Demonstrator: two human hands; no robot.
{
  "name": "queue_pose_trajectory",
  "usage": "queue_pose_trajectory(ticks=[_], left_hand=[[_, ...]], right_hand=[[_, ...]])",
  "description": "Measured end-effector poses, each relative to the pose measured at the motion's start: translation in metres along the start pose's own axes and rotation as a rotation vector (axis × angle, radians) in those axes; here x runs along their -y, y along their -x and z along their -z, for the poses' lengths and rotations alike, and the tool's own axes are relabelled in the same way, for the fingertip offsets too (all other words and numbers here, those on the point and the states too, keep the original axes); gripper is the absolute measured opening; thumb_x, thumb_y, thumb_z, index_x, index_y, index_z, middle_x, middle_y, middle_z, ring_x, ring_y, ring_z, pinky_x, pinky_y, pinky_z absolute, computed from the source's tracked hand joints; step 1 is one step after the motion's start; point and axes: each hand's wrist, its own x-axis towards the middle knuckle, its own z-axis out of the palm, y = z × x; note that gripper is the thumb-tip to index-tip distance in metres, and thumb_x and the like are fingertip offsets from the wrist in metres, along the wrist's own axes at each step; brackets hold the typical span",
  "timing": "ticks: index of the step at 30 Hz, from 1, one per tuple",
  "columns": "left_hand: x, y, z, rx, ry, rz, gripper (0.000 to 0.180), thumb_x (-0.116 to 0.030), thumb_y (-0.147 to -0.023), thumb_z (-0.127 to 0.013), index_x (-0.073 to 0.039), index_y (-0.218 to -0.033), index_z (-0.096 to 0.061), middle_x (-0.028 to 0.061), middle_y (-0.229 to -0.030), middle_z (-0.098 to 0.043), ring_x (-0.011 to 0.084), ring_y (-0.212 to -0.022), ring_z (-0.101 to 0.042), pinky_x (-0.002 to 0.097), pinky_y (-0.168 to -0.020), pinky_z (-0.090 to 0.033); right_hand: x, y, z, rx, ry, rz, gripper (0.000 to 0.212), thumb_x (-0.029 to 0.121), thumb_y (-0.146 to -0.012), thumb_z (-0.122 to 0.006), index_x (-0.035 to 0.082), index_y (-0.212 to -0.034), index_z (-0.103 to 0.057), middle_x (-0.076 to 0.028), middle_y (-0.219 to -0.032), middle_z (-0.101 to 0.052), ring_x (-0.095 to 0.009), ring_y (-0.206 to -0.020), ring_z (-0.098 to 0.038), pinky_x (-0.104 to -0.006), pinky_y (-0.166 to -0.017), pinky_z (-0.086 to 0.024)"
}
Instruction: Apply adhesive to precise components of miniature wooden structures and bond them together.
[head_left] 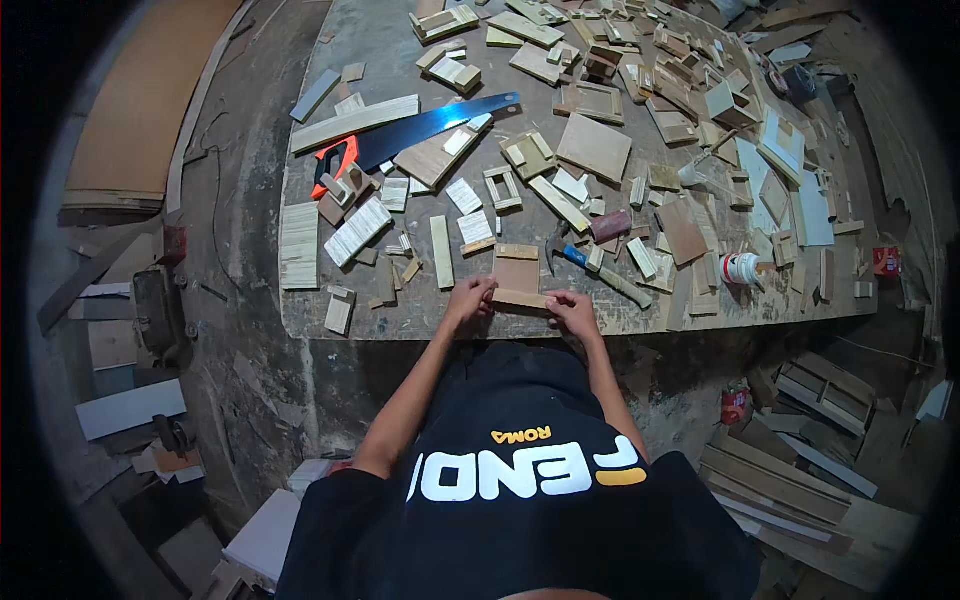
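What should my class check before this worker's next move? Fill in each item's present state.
1. Left hand at the left end of the pale wooden strip: ok.
2. Right hand at its right end: ok.
3. Strip fixed firmly to the brown panel: cannot tell.
4. Handsaw lying away from both hands: ok.
5. Hammer lying on the worktable: ok.
6. Worktable tidy: not ok, wood scraps everywhere.

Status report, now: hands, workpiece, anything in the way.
Left hand, right hand gripping opposite ends of wood strip. Strip across panel's near end, by bench edge. Hammer close, just beyond right hand.
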Motion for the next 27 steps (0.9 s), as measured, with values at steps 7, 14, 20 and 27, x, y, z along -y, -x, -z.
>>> queue_pose_trajectory(ticks=[7, 14, 20, 27], left_hand=[[0.009, -0.023, 0.001, -0.075, -0.371, -0.334, 0.024, -0.03, -0.094, -0.064, -0.007, -0.087, -0.063, -0.0036, -0.066, -0.054, 0.0073, -0.056, -0.049, 0.0256, -0.046, -0.037], [-0.004, -0.003, 0.004, 0.008, -0.189, -0.16, 0.023, -0.027, -0.095, -0.062, -0.005, -0.087, -0.065, -0.0018, -0.07, -0.057, 0.009, -0.06, -0.052, 0.027, -0.054, -0.045], [-0.009, 0.007, 0.007, 0.038, -0.019, 0.025, 0.02, -0.03, -0.097, -0.059, -0.011, -0.096, -0.066, -0.0047, -0.066, -0.052, 0.0061, -0.055, -0.049, 0.0231, -0.049, -0.04], [-0.019, 0.017, 0.006, 0.133, 0.042, -0.003, 0.019, -0.03, -0.099, -0.055, -0.014, -0.103, -0.065, -0.0069, -0.072, -0.055, 0.0052, -0.061, -0.053, 0.0208, -0.054, -0.042]], right_hand=[[0.001, 0.024, 0.031, 0.005, -0.292, -0.165, 0.026, 0.01, -0.092, -0.066, 0.001, -0.116, -0.066, -0.005, -0.098, -0.068, -0.012, -0.08, -0.066, -0.0254, -0.067, -0.057], [-0.012, 0.03, 0.056, 0.011, -0.404, -0.198, 0.027, 0.014, -0.094, -0.064, 0.001, -0.117, -0.064, -0.006, -0.105, -0.067, -0.015, -0.09, -0.066, -0.0292, -0.077, -0.058], [-0.011, 0.026, 0.06, -0.06, -0.473, -0.2, 0.03, 0.016, -0.095, -0.064, 0.0, -0.119, -0.063, -0.007, -0.103, -0.068, -0.018, -0.089, -0.068, -0.0296, -0.076, -0.059], [-0.007, 0.008, 0.049, -0.104, -0.324, -0.207, 0.026, 0.01, -0.09, -0.069, -0.001, -0.113, -0.066, -0.006, -0.09, -0.068, -0.015, -0.075, -0.068, -0.0252, -0.064, -0.058]])
